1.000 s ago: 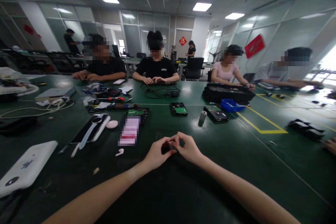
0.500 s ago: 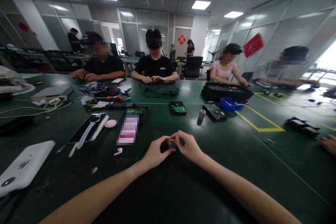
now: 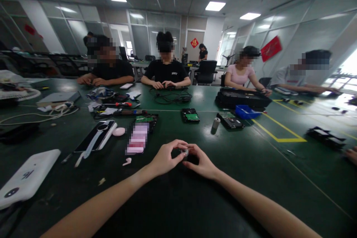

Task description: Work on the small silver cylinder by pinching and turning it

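Observation:
In front of me, my left hand (image 3: 165, 158) and my right hand (image 3: 204, 164) meet just above the green table (image 3: 267, 178). Between their curled fingers is a small silvery cylinder (image 3: 184, 151), its round end facing up and its sides partly covered. My left thumb lies across it, and my right fingers wrap around its far side. Another grey metal cylinder (image 3: 215, 123) stands upright farther off. Beside that one lies a hard drive (image 3: 231, 120), and a second drive (image 3: 191, 115) with a green circuit board is straight ahead of my hands.
At left are a phone (image 3: 138, 138), a pink earbud (image 3: 127, 161), a round pink case (image 3: 118, 131), a watch (image 3: 102, 128) and a white power bank (image 3: 29, 176). Right of centre, a blue tray (image 3: 247, 112) adjoins a black housing (image 3: 242, 99). Several people sit across the table.
My right hand has shifted its grip, its thumb now lower and more apart from the fingers. My left thumb has moved up over the cylinder, whose round end now faces me more.

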The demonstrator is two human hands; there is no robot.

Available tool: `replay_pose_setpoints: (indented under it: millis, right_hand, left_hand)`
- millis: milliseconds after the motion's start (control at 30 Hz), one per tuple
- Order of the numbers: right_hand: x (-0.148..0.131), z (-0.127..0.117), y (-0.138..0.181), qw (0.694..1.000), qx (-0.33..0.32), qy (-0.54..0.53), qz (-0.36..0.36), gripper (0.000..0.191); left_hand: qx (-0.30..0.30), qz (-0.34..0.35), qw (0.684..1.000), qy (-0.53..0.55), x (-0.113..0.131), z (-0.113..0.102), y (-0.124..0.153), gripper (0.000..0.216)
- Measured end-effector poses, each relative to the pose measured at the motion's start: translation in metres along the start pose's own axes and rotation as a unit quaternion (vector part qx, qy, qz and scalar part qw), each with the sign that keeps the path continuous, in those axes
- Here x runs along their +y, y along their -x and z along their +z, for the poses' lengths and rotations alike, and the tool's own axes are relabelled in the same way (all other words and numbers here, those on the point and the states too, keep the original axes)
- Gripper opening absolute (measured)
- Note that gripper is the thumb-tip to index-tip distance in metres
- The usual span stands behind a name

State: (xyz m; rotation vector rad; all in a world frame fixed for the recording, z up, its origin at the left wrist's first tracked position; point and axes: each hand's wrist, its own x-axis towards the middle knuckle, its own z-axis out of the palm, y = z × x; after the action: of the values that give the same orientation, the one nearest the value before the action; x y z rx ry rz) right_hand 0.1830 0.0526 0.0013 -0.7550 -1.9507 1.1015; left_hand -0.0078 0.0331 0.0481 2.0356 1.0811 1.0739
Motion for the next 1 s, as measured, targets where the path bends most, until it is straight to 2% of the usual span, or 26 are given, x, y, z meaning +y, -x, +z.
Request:
replay_pose_setpoints:
  millis: [133, 233, 333, 467, 567, 667, 733, 800, 867, 1000]
  right_hand:
    - [0.003, 0.001, -0.001, 1.000, 0.015, 0.017, 0.009, 0.039]
    - [0.001, 0.002, -0.002, 0.999, 0.022, 0.039, 0.014, 0.036]
    - [0.002, 0.003, -0.002, 0.998, 0.032, 0.055, 0.014, 0.037]
    - [0.007, 0.003, -0.002, 0.997, 0.038, 0.060, 0.010, 0.036]
    - [0.007, 0.004, -0.001, 0.997, 0.039, 0.059, 0.012, 0.035]
    - [0.005, 0.004, -0.001, 0.997, 0.039, 0.057, 0.023, 0.038]
    - [0.004, 0.004, -0.001, 0.997, 0.037, 0.057, 0.027, 0.040]
    - [0.003, 0.003, -0.001, 0.998, 0.034, 0.055, 0.026, 0.040]
    - [0.003, 0.003, -0.001, 0.998, 0.031, 0.051, 0.022, 0.040]
    - [0.004, 0.003, -0.001, 0.998, 0.033, 0.050, 0.016, 0.039]
  left_hand:
    - [-0.004, 0.001, 1.000, 0.003, -0.003, 0.000, -0.004, 0.017]
    - [0.026, -0.005, 1.000, -0.012, -0.005, 0.003, -0.005, 0.014]
    - [0.059, -0.012, 0.998, -0.027, -0.004, 0.008, -0.005, 0.022]
    - [0.062, -0.001, 0.998, -0.025, -0.001, 0.012, -0.007, 0.016]
    - [0.093, 0.001, 0.995, -0.025, -0.001, 0.000, -0.013, 0.015]
    - [0.138, -0.016, 0.989, -0.040, -0.011, -0.024, -0.021, 0.021]
    - [0.124, -0.049, 0.989, -0.070, -0.026, -0.039, -0.023, 0.019]
    - [0.076, -0.105, 0.986, -0.107, -0.043, -0.048, -0.022, 0.013]
    - [0.049, -0.125, 0.983, -0.125, -0.058, -0.050, -0.019, 0.013]
    - [0.048, -0.139, 0.979, -0.142, -0.073, -0.046, -0.013, 0.017]
